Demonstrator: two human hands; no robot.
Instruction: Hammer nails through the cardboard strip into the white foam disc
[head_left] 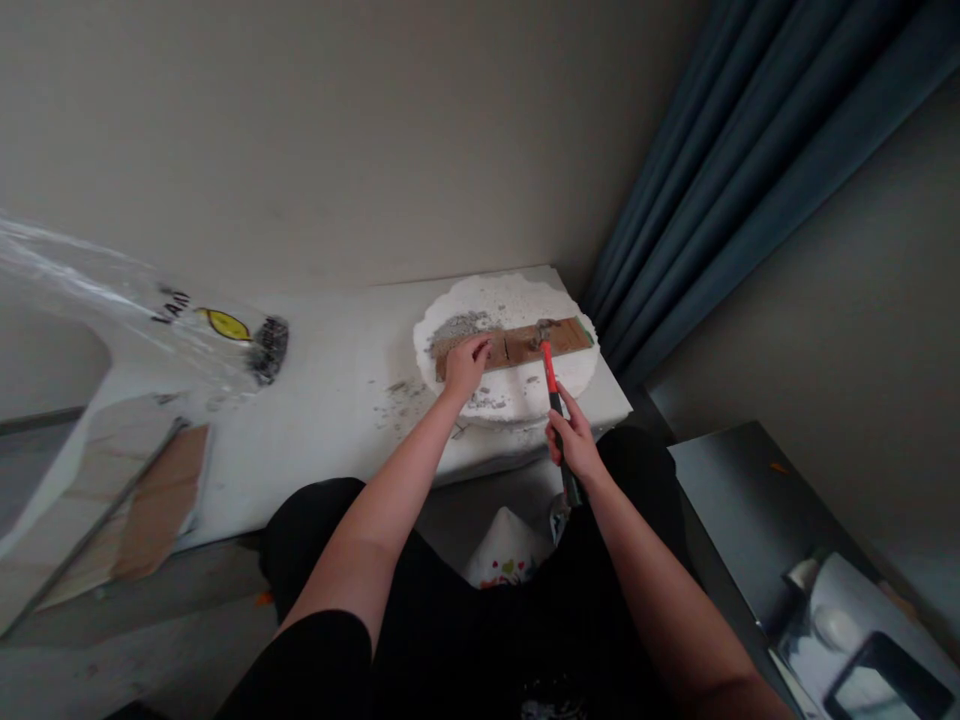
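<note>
A long, flat brown strip with a wood-like face lies across a white, scallop-edged round pad. A short dark line shows near its middle; whether it is a crack or a thin object I cannot tell. My left hand rests at the strip's left part with fingertips pinched together, and what they hold, if anything, is hidden. My right hand is wrapped round the black grip of a hammer with a red neck. The hammer's head is over the right half of the strip. Grey crumbs lie on the pad.
The pad lies on a white-covered bench against the wall. More brown boards lean at the left beneath a long dark bar. Clear plastic wrap hangs at left. A blue curtain and a dark box stand at right.
</note>
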